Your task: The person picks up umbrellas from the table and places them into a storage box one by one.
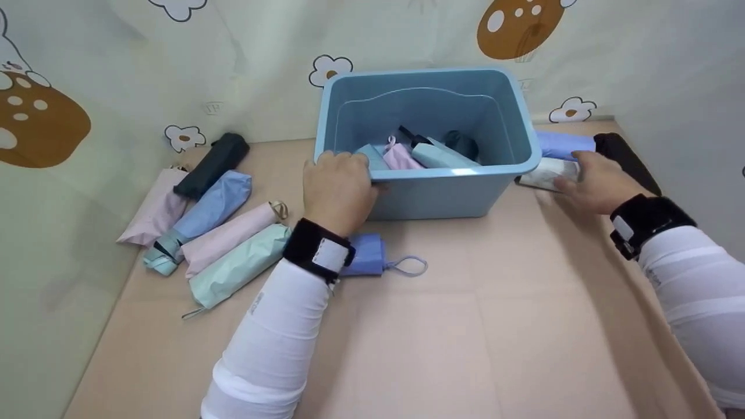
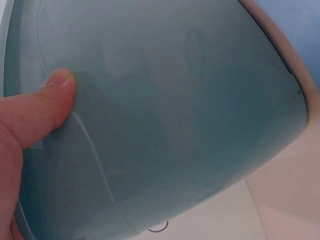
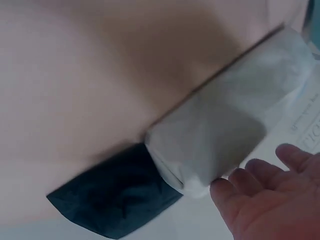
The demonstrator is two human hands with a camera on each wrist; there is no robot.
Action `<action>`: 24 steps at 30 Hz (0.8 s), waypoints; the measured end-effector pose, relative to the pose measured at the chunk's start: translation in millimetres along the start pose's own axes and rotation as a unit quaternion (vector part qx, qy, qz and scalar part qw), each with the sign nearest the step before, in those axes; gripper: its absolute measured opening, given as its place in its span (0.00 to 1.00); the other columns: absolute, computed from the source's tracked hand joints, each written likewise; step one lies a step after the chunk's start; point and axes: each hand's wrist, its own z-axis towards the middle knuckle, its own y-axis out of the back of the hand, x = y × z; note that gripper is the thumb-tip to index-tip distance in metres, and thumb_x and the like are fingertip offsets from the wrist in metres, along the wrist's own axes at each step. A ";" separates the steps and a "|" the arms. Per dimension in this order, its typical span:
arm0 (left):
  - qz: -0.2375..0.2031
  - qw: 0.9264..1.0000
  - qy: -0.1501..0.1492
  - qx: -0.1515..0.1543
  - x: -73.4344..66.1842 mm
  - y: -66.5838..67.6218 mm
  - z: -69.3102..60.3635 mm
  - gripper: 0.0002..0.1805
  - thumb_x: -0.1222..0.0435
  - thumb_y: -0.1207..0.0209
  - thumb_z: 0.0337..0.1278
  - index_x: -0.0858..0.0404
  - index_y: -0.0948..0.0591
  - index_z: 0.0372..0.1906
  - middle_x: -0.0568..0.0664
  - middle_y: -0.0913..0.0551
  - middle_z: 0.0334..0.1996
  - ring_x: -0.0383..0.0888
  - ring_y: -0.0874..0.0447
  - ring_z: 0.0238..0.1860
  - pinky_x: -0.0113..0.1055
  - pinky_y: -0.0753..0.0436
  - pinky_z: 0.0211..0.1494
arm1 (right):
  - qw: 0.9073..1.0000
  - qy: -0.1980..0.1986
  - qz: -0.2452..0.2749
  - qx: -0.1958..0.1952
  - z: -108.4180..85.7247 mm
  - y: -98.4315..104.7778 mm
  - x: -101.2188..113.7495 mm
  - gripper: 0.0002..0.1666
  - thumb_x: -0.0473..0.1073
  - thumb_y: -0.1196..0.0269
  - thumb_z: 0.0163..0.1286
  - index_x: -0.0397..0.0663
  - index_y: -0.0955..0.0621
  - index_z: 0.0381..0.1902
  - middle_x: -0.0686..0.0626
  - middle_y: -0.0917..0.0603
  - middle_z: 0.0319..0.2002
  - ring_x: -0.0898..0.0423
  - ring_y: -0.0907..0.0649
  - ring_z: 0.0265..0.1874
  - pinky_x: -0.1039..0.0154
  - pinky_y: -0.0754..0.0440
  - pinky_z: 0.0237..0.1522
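Observation:
My left hand (image 1: pixel 339 189) grips the front left rim of a blue plastic bin (image 1: pixel 430 192), thumb (image 2: pixel 60 95) pressed on its wall in the left wrist view. Inside the bin lie several folded umbrellas: a pale blue one (image 1: pixel 440 156), a pink one (image 1: pixel 401 157) and a dark one (image 1: pixel 463 145) among them. To the bin's right, my right hand (image 1: pixel 608 183) is at a white folded umbrella (image 1: pixel 550 173), fingers (image 3: pixel 245 180) extended beside it and not curled round it. Behind lies a periwinkle umbrella (image 1: pixel 563 144); a black one (image 1: pixel 627 162) lies to the right.
On the left lie several folded umbrellas, including a dark green one (image 1: pixel 212 166), a blue one (image 1: pixel 215 201) and a mint one (image 1: pixel 241 265). A blue-violet umbrella (image 1: pixel 368 255) with a wrist loop lies before the bin. A patterned curtain (image 1: pixel 262 52) hangs behind the table (image 1: pixel 430 343).

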 end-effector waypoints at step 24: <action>-0.004 1.000 0.005 0.009 0.4 0.1 0.6 0.22 0.46 0.32 0.63 0.61 0.14 0.45 0.54 0.10 0.41 0.57 0.16 0.45 0.54 0.20 0.53 | 0.996 -0.014 -0.078 0.038 1.7 -12.2 -8.6 0.37 0.38 0.37 0.64 0.37 0.31 0.71 0.23 0.26 0.63 0.25 0.26 0.59 0.28 0.35 0.52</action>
